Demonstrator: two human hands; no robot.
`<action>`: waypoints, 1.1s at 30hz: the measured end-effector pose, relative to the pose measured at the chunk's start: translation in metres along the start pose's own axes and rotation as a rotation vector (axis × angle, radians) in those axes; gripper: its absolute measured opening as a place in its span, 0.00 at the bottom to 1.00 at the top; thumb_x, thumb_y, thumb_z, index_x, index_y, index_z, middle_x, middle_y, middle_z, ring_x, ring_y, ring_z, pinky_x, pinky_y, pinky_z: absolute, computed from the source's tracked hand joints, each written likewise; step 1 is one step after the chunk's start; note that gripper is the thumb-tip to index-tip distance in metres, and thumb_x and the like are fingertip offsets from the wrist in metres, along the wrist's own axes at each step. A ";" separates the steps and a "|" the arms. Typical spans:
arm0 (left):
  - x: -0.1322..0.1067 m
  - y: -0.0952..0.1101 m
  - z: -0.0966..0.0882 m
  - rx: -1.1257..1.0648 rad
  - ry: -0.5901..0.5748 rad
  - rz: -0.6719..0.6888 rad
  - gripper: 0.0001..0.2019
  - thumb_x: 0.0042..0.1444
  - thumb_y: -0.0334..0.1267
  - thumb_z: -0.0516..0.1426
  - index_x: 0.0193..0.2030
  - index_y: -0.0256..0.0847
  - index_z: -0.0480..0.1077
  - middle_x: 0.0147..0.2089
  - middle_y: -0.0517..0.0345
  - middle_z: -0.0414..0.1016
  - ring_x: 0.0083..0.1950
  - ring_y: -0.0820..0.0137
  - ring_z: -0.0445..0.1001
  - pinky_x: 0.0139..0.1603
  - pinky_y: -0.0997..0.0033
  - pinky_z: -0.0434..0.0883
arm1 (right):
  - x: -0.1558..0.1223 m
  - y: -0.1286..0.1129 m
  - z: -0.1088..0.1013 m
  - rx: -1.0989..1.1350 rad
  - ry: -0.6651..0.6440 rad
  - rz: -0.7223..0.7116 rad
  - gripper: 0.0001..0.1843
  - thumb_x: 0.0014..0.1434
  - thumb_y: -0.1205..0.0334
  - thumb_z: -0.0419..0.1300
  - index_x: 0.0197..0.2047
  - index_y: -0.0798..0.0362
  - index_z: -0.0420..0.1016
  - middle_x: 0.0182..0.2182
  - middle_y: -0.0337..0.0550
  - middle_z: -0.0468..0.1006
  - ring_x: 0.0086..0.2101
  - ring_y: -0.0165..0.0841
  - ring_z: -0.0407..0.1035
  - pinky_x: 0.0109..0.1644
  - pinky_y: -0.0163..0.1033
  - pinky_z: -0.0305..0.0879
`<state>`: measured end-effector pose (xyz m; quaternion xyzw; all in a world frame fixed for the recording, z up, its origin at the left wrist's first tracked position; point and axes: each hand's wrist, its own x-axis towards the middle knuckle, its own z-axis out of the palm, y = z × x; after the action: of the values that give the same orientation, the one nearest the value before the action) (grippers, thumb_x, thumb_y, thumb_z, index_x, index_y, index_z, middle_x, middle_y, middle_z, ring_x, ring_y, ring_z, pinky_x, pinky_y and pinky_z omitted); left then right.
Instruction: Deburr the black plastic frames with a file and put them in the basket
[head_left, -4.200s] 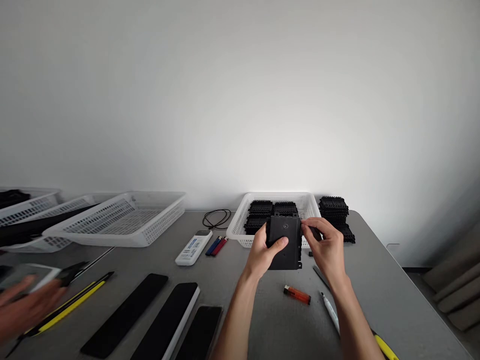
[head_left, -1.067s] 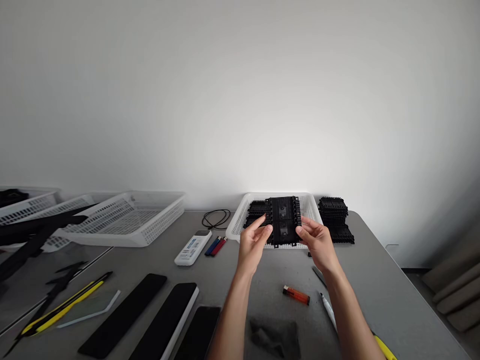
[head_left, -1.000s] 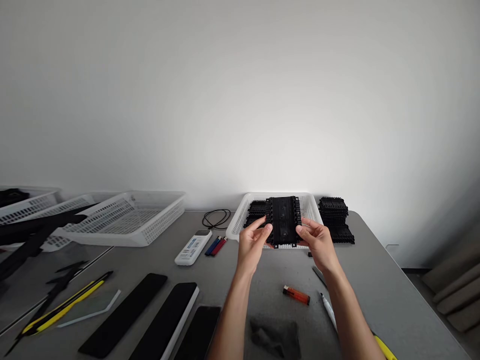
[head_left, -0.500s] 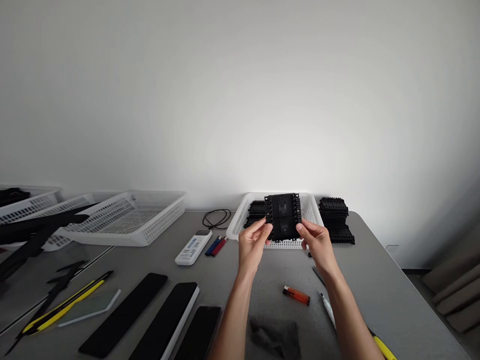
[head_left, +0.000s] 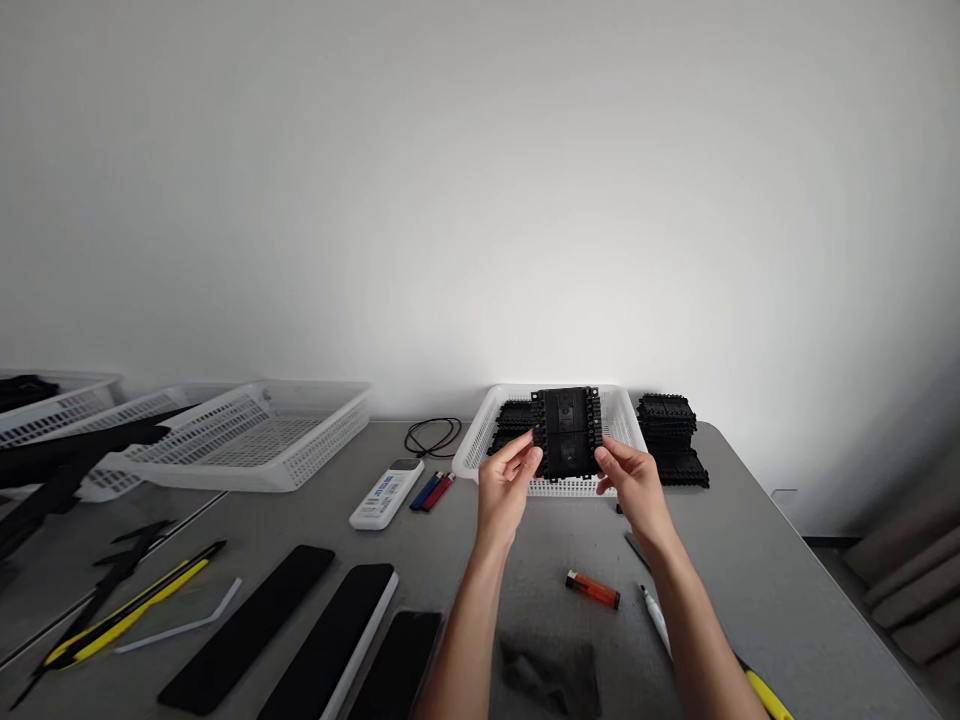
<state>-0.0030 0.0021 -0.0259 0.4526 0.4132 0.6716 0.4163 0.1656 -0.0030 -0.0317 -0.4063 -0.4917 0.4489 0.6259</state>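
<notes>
I hold a square black plastic part (head_left: 567,432) upright between both hands, just above the front rim of a white mesh basket (head_left: 480,440). My left hand (head_left: 507,490) pinches its left edge and my right hand (head_left: 634,484) pinches its right edge. The basket holds several similar black parts (head_left: 514,418). A stack of more black parts (head_left: 667,425) stands on the grey table to the basket's right.
An orange lighter (head_left: 594,589), a white pen (head_left: 658,618) and a dark cloth (head_left: 549,672) lie near my forearms. A white remote (head_left: 385,494), two lighters (head_left: 433,491) and a cable (head_left: 433,436) lie left of the basket. Black flat bars (head_left: 330,640), a yellow tool (head_left: 127,620) and white trays (head_left: 240,440) lie farther left.
The black part has been turned over since four seconds ago, from its smooth face to its ribbed face, and raised toward the basket. The cloth now lies on the table. A blurred hand at the left is gone.
</notes>
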 end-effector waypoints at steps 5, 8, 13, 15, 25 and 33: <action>0.000 0.007 0.002 -0.023 0.017 -0.043 0.28 0.40 0.51 0.69 0.47 0.37 0.78 0.36 0.51 0.79 0.34 0.67 0.75 0.22 0.76 0.69 | -0.001 -0.007 0.002 0.031 -0.049 0.039 0.20 0.50 0.44 0.67 0.31 0.55 0.78 0.18 0.33 0.63 0.18 0.26 0.59 0.20 0.34 0.61; 0.000 0.008 0.002 -0.030 0.023 -0.039 0.27 0.40 0.51 0.69 0.46 0.37 0.79 0.37 0.51 0.79 0.35 0.67 0.76 0.25 0.76 0.70 | -0.002 -0.009 0.003 0.055 -0.047 0.059 0.19 0.50 0.45 0.67 0.29 0.54 0.76 0.18 0.32 0.64 0.17 0.25 0.59 0.19 0.34 0.61; -0.001 0.006 0.001 -0.015 0.005 -0.040 0.28 0.43 0.52 0.68 0.49 0.39 0.78 0.37 0.51 0.79 0.36 0.66 0.75 0.23 0.76 0.70 | -0.003 -0.010 0.004 0.082 -0.070 0.021 0.18 0.52 0.47 0.67 0.27 0.54 0.75 0.18 0.32 0.62 0.18 0.25 0.59 0.22 0.34 0.63; -0.001 0.006 0.001 0.002 -0.002 -0.029 0.28 0.44 0.53 0.68 0.51 0.39 0.77 0.40 0.49 0.80 0.38 0.63 0.76 0.24 0.75 0.71 | -0.003 -0.007 0.004 0.075 -0.051 0.016 0.17 0.52 0.47 0.66 0.30 0.54 0.78 0.19 0.32 0.64 0.19 0.25 0.60 0.24 0.36 0.65; -0.002 0.003 -0.008 0.151 -0.152 0.038 0.31 0.53 0.54 0.62 0.60 0.40 0.71 0.61 0.44 0.72 0.62 0.52 0.70 0.56 0.58 0.73 | -0.003 -0.001 0.003 -0.006 -0.015 -0.002 0.29 0.51 0.42 0.65 0.46 0.58 0.81 0.23 0.37 0.72 0.23 0.30 0.67 0.28 0.40 0.71; -0.006 0.009 -0.009 0.141 -0.246 -0.130 0.36 0.50 0.54 0.64 0.60 0.33 0.69 0.42 0.48 0.79 0.37 0.63 0.77 0.32 0.64 0.79 | -0.014 -0.006 -0.005 -0.261 0.018 0.007 0.39 0.56 0.39 0.60 0.57 0.65 0.73 0.19 0.40 0.74 0.22 0.33 0.69 0.28 0.38 0.65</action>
<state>-0.0116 -0.0082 -0.0216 0.5320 0.4333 0.5522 0.4736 0.1704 -0.0181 -0.0301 -0.4898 -0.5388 0.3797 0.5706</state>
